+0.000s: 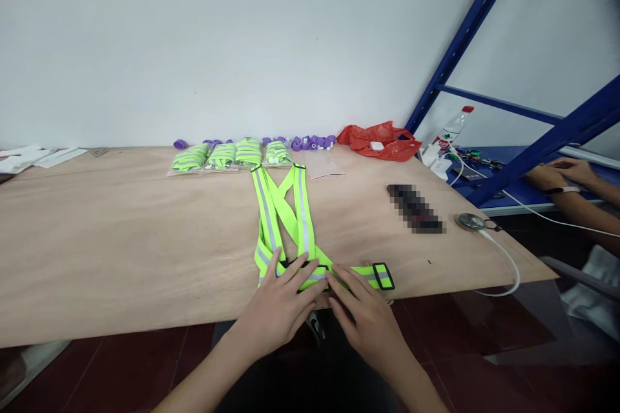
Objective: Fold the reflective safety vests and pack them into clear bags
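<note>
Hands (275, 310) (371, 317) unclenched, laid on yellow-green harness (304, 219); long axis runs toward wall (271, 45) (buckled strap end (384, 276) points right).

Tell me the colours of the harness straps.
Harness straps: yellow-green, with grey stripes on some; head view.

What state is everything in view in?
Reflective harness: spread out, straps crossed
Left grip: open, on harness
Right grip: open, on harness
Neon bundles: folded, bagged
Loose clear bag: lying flat
Red bag: crumpled
Bottle: capped
Purple pieces: loose
Round silver device: cable attached
Pixelated object: cannot tell
</note>
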Motion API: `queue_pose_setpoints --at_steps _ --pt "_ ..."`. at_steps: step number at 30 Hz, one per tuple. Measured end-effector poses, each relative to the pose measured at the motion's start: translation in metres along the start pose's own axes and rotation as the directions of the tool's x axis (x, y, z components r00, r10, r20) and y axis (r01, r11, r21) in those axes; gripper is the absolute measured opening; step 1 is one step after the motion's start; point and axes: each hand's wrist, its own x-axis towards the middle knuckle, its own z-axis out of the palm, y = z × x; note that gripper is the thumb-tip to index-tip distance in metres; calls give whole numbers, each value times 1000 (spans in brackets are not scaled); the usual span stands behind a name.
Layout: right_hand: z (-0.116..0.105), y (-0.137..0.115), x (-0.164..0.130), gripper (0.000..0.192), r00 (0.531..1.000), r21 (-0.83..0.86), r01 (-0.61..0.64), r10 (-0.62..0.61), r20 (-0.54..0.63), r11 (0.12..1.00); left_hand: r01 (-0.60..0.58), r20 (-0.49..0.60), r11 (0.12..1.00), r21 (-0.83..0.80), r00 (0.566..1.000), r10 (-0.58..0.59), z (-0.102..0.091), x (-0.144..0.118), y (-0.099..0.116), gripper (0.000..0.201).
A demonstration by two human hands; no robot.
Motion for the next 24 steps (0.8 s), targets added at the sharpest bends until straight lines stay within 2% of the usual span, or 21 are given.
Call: queue_pose_setpoints --at_steps 4,7,10,12,14,15,17,19,21,24 --pt "2 -4 1 36 1000 -18 -12 12 11 1000 131 18 980 153 991 -135 8 -12 18 69" --pt "-1 -7 2 35 1000 -9 7 -7 -11 1000 191 4 963 189 981 -195 15 -14 26 74" --pt "-13 -2 -3 30 988 8 13 -11 -155 1000 214 9 957 196 975 -220 18 -14 27 71" --pt "-22 9 -9 25 943 -35 -104 88 -320 994 215 22 958 189 975 -223 17 -13 27 69" --pt "-29 25 -17 25 873 -93 -318 253 -417 944 213 25 961 179 975 -221 16 -13 26 67" --pt "-31 32 -20 31 851 -113 -405 329 -410 907 213 22 962 172 975 -220 16 -13 26 67" --pt "-31 44 -25 43 846 -120 -488 434 -311 865 212 12 965 156 976 -216 15 -13 26 68" --pt "-27 48 -27 42 861 -73 -484 459 -222 872 208 11 968 137 977 -212 14 -12 27 69" --pt "-23 46 -25 34 862 1 -473 463 -207 881 206 21 971 123 977 -210 14 -12 27 71" --pt "-23 38 -17 28 833 105 -499 510 -215 860 213 25 971 112 976 -217 14 -11 28 75"
